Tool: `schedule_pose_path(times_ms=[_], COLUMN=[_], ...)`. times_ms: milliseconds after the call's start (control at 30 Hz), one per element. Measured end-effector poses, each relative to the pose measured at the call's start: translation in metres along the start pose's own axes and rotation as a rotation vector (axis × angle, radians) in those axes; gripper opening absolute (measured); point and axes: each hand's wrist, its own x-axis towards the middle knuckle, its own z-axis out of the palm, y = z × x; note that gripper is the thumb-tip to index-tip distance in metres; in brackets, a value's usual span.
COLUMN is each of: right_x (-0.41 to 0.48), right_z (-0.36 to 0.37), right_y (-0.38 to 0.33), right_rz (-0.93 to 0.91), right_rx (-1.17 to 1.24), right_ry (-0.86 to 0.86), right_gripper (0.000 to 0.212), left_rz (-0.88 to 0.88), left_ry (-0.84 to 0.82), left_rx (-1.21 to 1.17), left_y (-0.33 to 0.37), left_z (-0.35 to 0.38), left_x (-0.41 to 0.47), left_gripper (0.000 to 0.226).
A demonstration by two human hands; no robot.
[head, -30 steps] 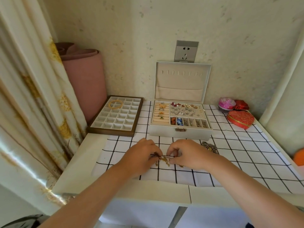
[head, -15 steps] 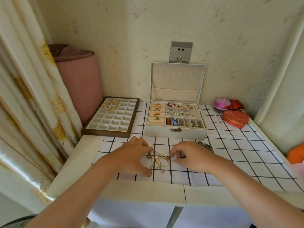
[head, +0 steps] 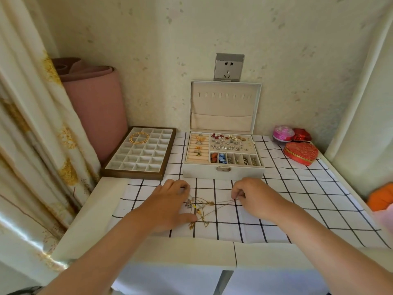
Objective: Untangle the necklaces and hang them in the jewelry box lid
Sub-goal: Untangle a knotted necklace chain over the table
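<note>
While pinched, necklaces (head: 200, 207) between fingers (head: 235, 195)

Necklaces (head: 200, 207): chains too fine to tell how many or where they cross; part hidden under left hand (head: 170, 206). Right hand (head: 253, 196) fingertips conceal the pinch point. Orange object (head: 380, 199) cut off at right edge.

A white counter (head: 89, 211) carries a checked cloth (head: 297, 188), a compartment tray (head: 136, 173) at its back-left corner, and tins (head: 301, 153) back-right.
</note>
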Motion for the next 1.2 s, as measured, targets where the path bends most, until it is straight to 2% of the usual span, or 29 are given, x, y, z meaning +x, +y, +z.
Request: schedule_pose_path(times_ms=[100, 200, 267, 333, 400, 533, 800, 867, 967, 1067, 1200], right_x=[-0.004, -0.007, -0.008, -0.007, -0.006, -0.004, 0.0, 0.0, 0.0, 0.0, 0.004], right_z=[-0.002, 0.0, 0.004, 0.009, 0.01, 0.007, 0.004, 0.005, 0.012, 0.019, 0.021], right_y=[-0.004, -0.016, -0.024, -0.03, -0.032, -0.03, -0.027, -0.03, -0.038, -0.049, -0.049], right_rz=[0.008, -0.085, -0.169, -0.229, -0.236, -0.176, -0.056, -0.075, -0.201, -0.285, -0.275], right_rx=[-0.086, -0.1, -0.031, 0.003, 0.027, 0.078, 0.081, 0.029, 0.017, 0.048, 0.036], right_ry=[-0.004, 0.052, 0.054, 0.035, 0.017, -0.028, -0.08, -0.063, 0.015, 0.016, -0.005], right_gripper=[0.036, 0.031, 0.025, 0.016, 0.009, 0.007, 0.006, 0.007, 0.013, 0.007, 0.011], left_rz=[-0.062, -0.051, 0.018, 0.119, 0.158, 0.089, -0.106, -0.087, -0.005, 0.067, 0.057], left_ry=[-0.071, -0.019, 0.138, 0.27, 0.268, 0.272, 0.264, 0.285, 0.308, 0.241, 0.182], left_rx=[0.0, -0.048, -0.145, -0.242, -0.263, -0.254, -0.123, -0.112, -0.182, -0.246, -0.262], left_y=[-0.004, -0.005, -0.002, 0.002, 0.003, -0.006, -0.027, -0.024, -0.015, -0.009, -0.016], left_z=[-0.001, 0.0, 0.004, 0.006, 0.008, 0.007, -0.001, -0.003, -0.003, 0.0, -0.002], left_x=[-0.002, -0.004, -0.003, -0.002, -0.002, -0.004, -0.011, -0.012, -0.012, -0.012, -0.015], left_gripper=[0.098, 0.095, 0.074, 0.043, 0.027, 0.013, 0.016, 0.02, 0.017, 0.013, 0.011])
